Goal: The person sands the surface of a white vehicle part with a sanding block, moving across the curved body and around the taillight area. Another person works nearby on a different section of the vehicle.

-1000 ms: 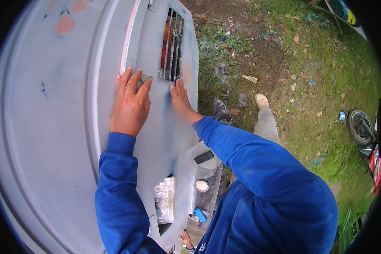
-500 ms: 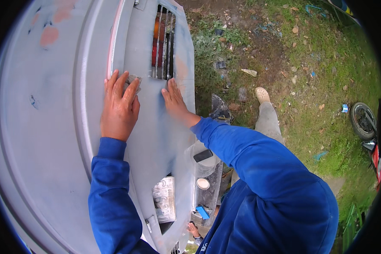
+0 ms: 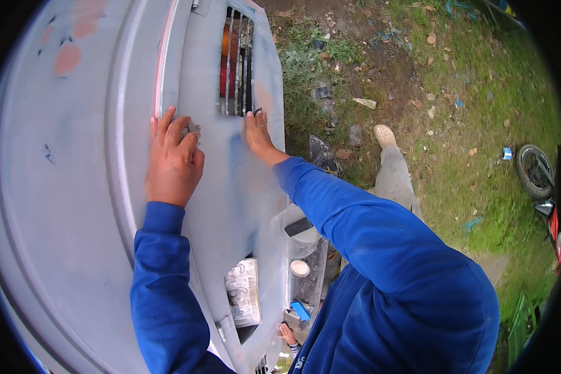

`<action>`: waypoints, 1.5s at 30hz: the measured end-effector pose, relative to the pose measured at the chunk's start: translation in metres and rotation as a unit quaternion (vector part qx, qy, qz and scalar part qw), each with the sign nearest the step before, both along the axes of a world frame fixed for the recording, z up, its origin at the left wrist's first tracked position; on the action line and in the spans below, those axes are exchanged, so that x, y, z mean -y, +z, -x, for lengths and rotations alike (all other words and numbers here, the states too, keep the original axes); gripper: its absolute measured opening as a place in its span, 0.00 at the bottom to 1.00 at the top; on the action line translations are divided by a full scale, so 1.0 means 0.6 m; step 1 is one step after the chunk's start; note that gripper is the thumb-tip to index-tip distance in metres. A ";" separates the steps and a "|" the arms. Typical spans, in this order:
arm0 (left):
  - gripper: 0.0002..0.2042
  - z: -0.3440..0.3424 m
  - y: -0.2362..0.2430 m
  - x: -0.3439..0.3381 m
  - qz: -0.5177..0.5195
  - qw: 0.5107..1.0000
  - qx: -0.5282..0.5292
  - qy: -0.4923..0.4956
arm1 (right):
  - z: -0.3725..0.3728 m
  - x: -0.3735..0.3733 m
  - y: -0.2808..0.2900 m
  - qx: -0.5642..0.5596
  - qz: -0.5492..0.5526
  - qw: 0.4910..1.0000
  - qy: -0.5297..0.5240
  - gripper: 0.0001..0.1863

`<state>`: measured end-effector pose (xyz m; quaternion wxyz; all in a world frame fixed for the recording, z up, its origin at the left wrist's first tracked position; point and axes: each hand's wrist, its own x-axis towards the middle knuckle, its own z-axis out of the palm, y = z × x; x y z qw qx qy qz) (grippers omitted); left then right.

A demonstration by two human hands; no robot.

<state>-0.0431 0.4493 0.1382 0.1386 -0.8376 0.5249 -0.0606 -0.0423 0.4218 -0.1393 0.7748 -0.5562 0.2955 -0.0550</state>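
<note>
On the grey primed vehicle body (image 3: 62,174), my left hand (image 3: 173,162) has its bent fingers over a crumpled grey pad (image 3: 192,131), pressed against the panel beside a raised edge with a pink line. My right hand (image 3: 260,137) rests on the panel just below the barred opening with a red and orange lamp (image 3: 230,93), its fingers extended; whether anything lies under them is hidden. Pinkish and bluish patches mottle the paint. Lower on the panel, a worn metal plate (image 3: 243,293) sits in a cutout.
Right of the panel are a dark phone (image 3: 298,225) on a plastic-covered item, a round pale container (image 3: 300,268) and a blue block (image 3: 300,310). Another person's hand (image 3: 287,333) touches the lower panel. A motorcycle wheel (image 3: 534,171) stands on grass at right, beyond my leg (image 3: 393,168).
The vehicle has shifted leftward and slightly upward in view since a second ago. My right hand has slid slightly up toward the barred opening. My left hand still presses the pad.
</note>
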 end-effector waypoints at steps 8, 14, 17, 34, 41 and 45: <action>0.10 -0.005 -0.004 0.000 -0.023 0.999 0.027 -0.019 | 0.005 -0.028 -0.001 0.034 0.004 0.999 -0.032 0.45; 0.12 -0.007 -0.009 -0.016 -0.039 0.999 0.004 -0.001 | 0.064 -0.130 0.064 0.038 0.052 0.997 0.039 0.46; 0.12 -0.002 0.002 -0.005 -0.046 0.999 0.003 -0.003 | 0.027 -0.079 -0.002 0.035 0.039 0.998 -0.034 0.47; 0.11 -0.007 -0.011 0.005 -0.039 0.999 -0.007 0.002 | 0.065 -0.158 -0.077 0.072 0.129 0.989 0.026 0.47; 0.11 0.001 0.002 0.012 -0.042 0.999 0.007 -0.003 | 0.007 -0.040 -0.111 -0.013 -0.062 0.998 -0.007 0.48; 0.11 -0.003 -0.005 -0.002 -0.045 0.999 0.006 0.007 | 0.082 -0.146 -0.045 0.049 0.059 0.996 0.038 0.46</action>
